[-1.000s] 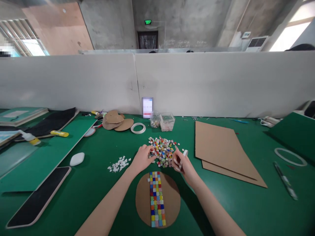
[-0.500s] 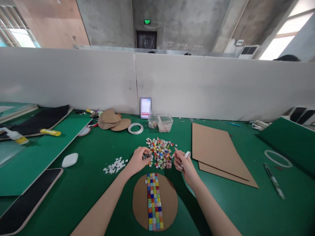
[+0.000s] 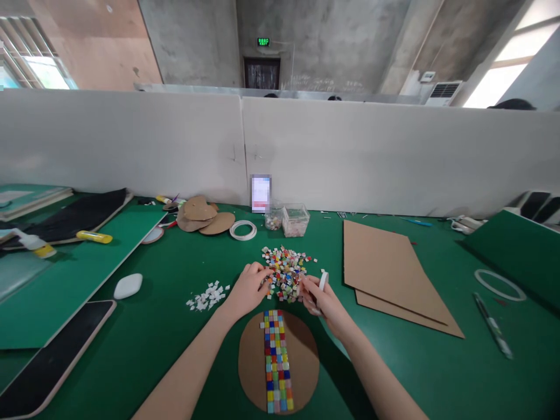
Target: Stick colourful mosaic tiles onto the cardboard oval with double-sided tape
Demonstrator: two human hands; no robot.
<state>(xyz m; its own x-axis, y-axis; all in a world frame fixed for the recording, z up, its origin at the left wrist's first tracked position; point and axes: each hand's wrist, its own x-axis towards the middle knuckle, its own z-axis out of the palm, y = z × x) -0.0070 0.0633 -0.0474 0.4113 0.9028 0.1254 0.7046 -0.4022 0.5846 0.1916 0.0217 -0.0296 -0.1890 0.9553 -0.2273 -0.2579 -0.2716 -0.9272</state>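
The left hand [image 3: 248,290] is at left edge of coloured tiles [image 3: 286,271], finger closure I cannot tell; the right hand [image 3: 322,300] has fingers curled on white ring [image 3: 324,281].

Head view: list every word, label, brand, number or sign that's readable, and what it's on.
"EXIT": on the green lit sign above the dark door; characters over it too small to read.
Too faint: pale writing on the grey concrete wall.
Too blurred: the pixelated upright screen; any print on the white plastic bottle with yellow label.
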